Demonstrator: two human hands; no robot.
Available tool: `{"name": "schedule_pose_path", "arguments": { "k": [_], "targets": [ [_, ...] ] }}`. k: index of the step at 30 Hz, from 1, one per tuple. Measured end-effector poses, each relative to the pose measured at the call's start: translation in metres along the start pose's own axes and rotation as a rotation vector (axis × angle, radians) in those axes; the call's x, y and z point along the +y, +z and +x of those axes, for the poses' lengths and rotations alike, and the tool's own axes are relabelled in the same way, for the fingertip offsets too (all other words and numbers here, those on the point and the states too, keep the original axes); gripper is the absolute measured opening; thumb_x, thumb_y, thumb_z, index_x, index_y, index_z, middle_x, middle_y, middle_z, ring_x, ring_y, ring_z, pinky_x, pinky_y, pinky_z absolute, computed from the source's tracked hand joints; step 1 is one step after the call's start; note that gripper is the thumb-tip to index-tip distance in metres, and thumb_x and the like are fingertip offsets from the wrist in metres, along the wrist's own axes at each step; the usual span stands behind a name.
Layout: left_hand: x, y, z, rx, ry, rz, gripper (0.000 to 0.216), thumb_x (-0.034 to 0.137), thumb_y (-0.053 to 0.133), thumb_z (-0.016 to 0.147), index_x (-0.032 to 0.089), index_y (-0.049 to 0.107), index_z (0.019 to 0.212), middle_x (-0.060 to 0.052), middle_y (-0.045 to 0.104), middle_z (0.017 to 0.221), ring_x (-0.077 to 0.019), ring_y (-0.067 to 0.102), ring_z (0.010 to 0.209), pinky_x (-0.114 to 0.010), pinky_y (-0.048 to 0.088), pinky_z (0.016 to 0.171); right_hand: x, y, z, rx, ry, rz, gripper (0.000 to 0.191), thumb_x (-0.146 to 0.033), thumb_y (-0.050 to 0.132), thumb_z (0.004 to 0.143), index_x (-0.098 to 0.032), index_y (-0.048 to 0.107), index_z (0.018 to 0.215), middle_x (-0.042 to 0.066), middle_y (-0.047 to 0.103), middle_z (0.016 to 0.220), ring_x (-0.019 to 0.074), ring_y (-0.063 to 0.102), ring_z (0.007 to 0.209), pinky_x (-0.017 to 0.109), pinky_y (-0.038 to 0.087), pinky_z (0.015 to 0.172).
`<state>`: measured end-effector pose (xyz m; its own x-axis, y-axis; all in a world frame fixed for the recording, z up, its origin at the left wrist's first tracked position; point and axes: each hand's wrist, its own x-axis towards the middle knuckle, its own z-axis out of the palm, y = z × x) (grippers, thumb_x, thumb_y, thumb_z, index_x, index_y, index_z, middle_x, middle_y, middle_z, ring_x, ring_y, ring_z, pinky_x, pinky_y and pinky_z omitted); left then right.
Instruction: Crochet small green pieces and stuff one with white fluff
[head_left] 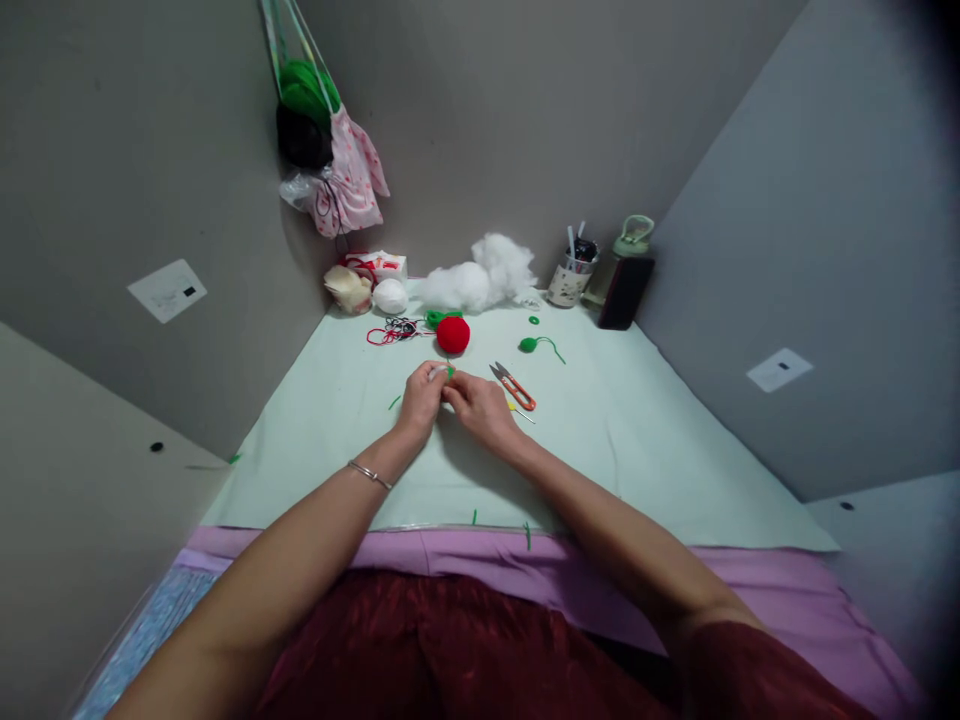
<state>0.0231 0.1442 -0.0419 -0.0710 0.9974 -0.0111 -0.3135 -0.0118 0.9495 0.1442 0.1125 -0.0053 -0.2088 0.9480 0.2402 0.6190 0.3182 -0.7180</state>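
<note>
My left hand (421, 400) and my right hand (481, 408) meet over the middle of the table, fingers closed together. Between their fingertips shows a small green yarn piece (451, 371); most of it is hidden. Something whitish lies along my left index finger, too small to identify. Just beyond the hands sits a red yarn ball (453, 335). To the right of my right hand lie orange-handled thread snips (514, 387), and a thin metal tool with a yellow part (523, 413) is partly behind that hand.
A green stuffed ball with a yarn tail (529, 345) and a small green ring (534, 320) lie at right. Tangled yarn (397, 330), a white ball (390, 296) and white stuffing (480, 275) are at the back. A pen cup (568, 285), black phone (627, 293) and bottle (600, 285) stand back right.
</note>
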Motion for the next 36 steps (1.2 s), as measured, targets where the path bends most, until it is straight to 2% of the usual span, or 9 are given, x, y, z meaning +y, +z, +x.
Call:
{"name": "schedule_pose_path", "arguments": {
  "k": [5,9,11,14,16,20,23,26,36],
  "targets": [
    [0.01,-0.001,-0.001,-0.002,-0.015,-0.05,0.019,0.03,0.071,0.073,0.019,0.059,0.083,0.004,0.059,0.069,-0.01,0.054,0.057,-0.023,0.048,0.057,0.008,-0.012,0.007,0.011,-0.034,-0.014,0.018,-0.031,0.062,0.093,-0.023,0.069,0.079,0.003,0.069,0.081,0.0197,0.059,0.073,0.031,0.04,0.07],
    [0.016,-0.003,-0.003,-0.024,-0.033,-0.078,0.02,0.03,0.07,0.073,0.018,0.06,0.085,0.005,0.058,0.069,-0.0076,0.049,0.052,-0.022,0.048,0.055,0.01,-0.023,0.008,0.192,-0.198,0.012,0.023,-0.038,0.067,0.09,-0.023,0.067,0.073,0.009,0.069,0.103,0.0251,0.061,0.099,0.038,0.045,0.09],
    [0.016,-0.003,-0.004,-0.047,-0.044,-0.083,0.021,0.031,0.072,0.072,0.019,0.058,0.083,0.005,0.055,0.065,-0.0075,0.048,0.051,-0.021,0.047,0.054,0.007,-0.025,0.006,0.16,-0.265,0.188,0.027,-0.04,0.068,0.09,-0.023,0.062,0.07,0.01,0.07,0.107,0.0262,0.062,0.107,0.041,0.046,0.097],
    [0.015,-0.003,-0.005,-0.086,-0.056,-0.084,0.023,0.03,0.074,0.072,0.02,0.054,0.076,0.006,0.051,0.061,-0.0085,0.048,0.051,-0.021,0.045,0.053,0.001,-0.024,0.005,-0.043,-0.182,0.569,0.03,-0.043,0.067,0.09,-0.023,0.052,0.072,0.005,0.069,0.094,0.0204,0.065,0.083,0.037,0.052,0.081],
    [0.015,-0.003,-0.006,-0.092,-0.055,-0.082,0.021,0.029,0.072,0.072,0.02,0.053,0.075,0.006,0.052,0.062,-0.0088,0.049,0.051,-0.022,0.045,0.054,0.001,-0.024,0.005,-0.082,-0.072,0.673,0.025,-0.042,0.067,0.087,-0.024,0.051,0.081,0.001,0.066,0.088,0.0144,0.057,0.063,0.031,0.048,0.063],
    [0.017,-0.003,-0.007,-0.074,-0.04,-0.072,0.016,0.026,0.068,0.07,0.02,0.053,0.075,0.005,0.054,0.067,-0.0087,0.051,0.054,-0.021,0.045,0.055,0.007,-0.024,0.006,0.032,-0.077,0.327,0.026,-0.028,0.067,0.079,-0.024,0.054,0.101,0.001,0.064,0.102,0.0114,0.047,0.063,0.027,0.04,0.064],
    [0.017,-0.001,-0.01,-0.069,-0.029,-0.055,0.015,0.023,0.067,0.068,0.02,0.054,0.074,0.005,0.053,0.067,-0.0086,0.051,0.057,-0.019,0.043,0.055,0.012,-0.022,0.007,0.018,-0.106,0.01,0.014,-0.025,0.063,0.081,-0.022,0.055,0.092,0.001,0.064,0.091,0.0155,0.05,0.072,0.029,0.037,0.071],
    [0.015,0.001,-0.011,-0.054,-0.022,-0.036,0.015,0.024,0.067,0.068,0.02,0.054,0.074,0.005,0.053,0.067,-0.009,0.05,0.059,-0.019,0.043,0.056,0.012,-0.021,0.006,-0.025,-0.091,-0.114,0.01,-0.03,0.061,0.087,-0.022,0.056,0.083,0.001,0.062,0.079,0.017,0.05,0.074,0.029,0.033,0.069],
    [0.009,0.001,-0.01,-0.073,-0.061,-0.03,0.014,0.023,0.067,0.069,0.02,0.054,0.073,0.005,0.054,0.066,-0.0091,0.049,0.056,-0.02,0.043,0.055,0.02,-0.016,0.016,-0.085,0.123,0.246,0.033,-0.047,0.064,0.076,-0.021,0.051,0.061,-0.006,0.044,0.056,0.0117,0.037,0.059,0.028,0.026,0.059]
  ]
}}
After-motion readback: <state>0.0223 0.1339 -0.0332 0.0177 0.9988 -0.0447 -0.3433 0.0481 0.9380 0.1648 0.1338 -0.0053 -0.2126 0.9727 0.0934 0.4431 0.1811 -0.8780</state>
